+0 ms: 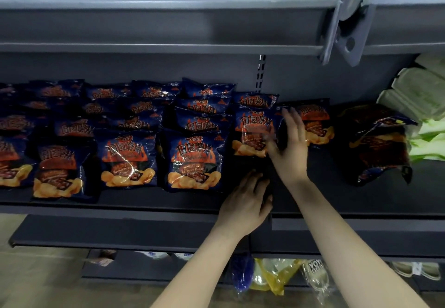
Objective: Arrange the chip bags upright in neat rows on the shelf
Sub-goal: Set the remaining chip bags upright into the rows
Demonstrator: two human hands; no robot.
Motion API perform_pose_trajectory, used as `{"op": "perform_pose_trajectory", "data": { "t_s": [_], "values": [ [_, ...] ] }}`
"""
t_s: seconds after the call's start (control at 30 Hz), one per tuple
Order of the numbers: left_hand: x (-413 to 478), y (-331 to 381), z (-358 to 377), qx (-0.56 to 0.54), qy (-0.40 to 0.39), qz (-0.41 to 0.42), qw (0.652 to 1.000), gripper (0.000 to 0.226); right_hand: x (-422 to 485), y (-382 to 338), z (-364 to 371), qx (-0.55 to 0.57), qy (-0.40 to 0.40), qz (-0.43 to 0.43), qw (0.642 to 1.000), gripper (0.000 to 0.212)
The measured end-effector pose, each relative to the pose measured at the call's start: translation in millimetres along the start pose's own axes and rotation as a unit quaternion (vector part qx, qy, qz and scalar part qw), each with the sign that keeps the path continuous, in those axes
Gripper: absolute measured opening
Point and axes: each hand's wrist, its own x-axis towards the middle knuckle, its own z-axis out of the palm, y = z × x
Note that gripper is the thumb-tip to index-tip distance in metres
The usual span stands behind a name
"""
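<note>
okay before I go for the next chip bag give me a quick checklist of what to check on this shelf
1. Left hand free: ok, resting open at the shelf edge.
2. Right hand free: not ok, pressed against the bag it is placing.
3. That bag upright: ok.
4. Rows on the left neat: ok.
5. Loose bag on the right upright: not ok, slumped and crumpled.
6. Room beside it: ok, bare shelf shows.

The right hand [290,144] is blurry, so can't tell if its fingers grip the chip bag [255,132] or just touch it. Back rows of bags [154,95] are mostly hidden behind the front ones. The far-left bag [12,160] is cut off by the pic's edge. Stuff on the bottom shelf [277,276] is too blurry to name.
</note>
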Motion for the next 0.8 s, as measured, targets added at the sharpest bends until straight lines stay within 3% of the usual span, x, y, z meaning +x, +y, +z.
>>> {"op": "perform_pose_trajectory", "data": {
  "t_s": [0.1, 0.2, 0.57, 0.8],
  "values": [
    [0, 0, -1, -0.003, 0.009, 0.003, 1.000, 0.045, 0, -8, 9, -0.150, -0.155, -0.083, 0.973, 0.075],
    [-1, 0, -2, -0.002, 0.009, -0.006, 1.000, 0.044, -1, -3, 23, -0.225, -0.244, -0.080, 0.940, 0.076],
    [1, -1, 1, -0.014, -0.021, -0.014, 1.000, 0.052, 5, 19, 44, -0.220, -0.258, -0.066, 0.938, 0.069],
    [0, -1, 1, -0.009, 0.001, -0.007, 1.000, 0.049, 6, 14, 40, -0.210, -0.276, -0.044, 0.937, 0.071]
  ]
}}
